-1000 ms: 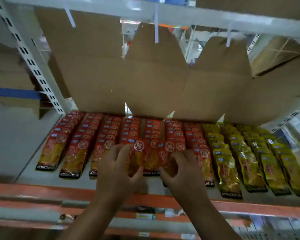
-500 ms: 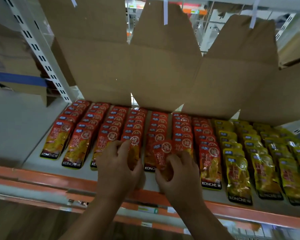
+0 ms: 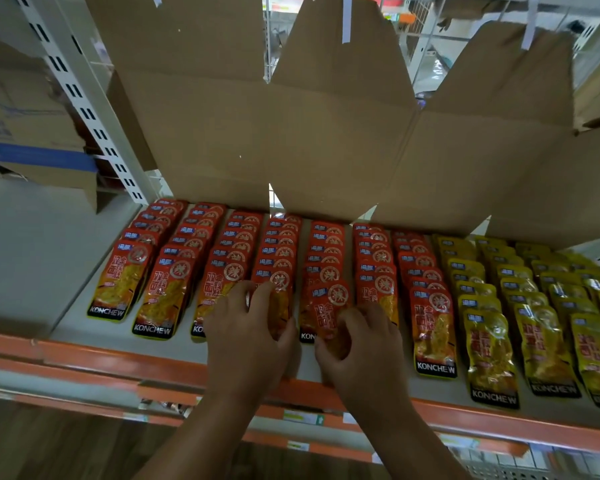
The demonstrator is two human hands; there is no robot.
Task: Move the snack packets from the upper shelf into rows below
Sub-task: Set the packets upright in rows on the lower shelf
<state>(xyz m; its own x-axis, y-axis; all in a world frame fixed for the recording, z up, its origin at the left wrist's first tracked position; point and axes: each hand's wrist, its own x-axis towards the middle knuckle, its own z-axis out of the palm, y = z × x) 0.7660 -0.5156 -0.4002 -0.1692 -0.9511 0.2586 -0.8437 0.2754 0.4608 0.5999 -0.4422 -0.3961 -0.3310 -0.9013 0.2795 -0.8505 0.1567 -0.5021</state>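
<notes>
My right grip point(image 3: 361, 351) is pinching one red snack packet point(image 3: 329, 311) over the fifth row on the lower shelf point(image 3: 77, 323) — my left grip point(image 3: 246, 334) is curling round the fourth row's front packet point(image 3: 280, 280).

- cardboard box point(image 3: 326, 140): top cut off by the frame edge, inside not visible.
- red packet rows point(image 3: 281, 244): rear ends hidden under the box's lower edge, so no count is possible.
- left hand point(image 3: 250, 334), below the box: covers the front packets' lower halves; can't tell if it grips one.
- right hand point(image 3: 361, 351), below the box: pinches the tilted red packet point(image 3: 329, 310), whose bottom is hidden behind the fingers point(image 3: 352, 318).
- yellow packets point(image 3: 541, 327), below the box's right part: outermost row cut off by the frame edge.
- shelf labels point(image 3: 302, 417), well below the box: blurred, unreadable.
- Both forearms are cut off at the bottom.
</notes>
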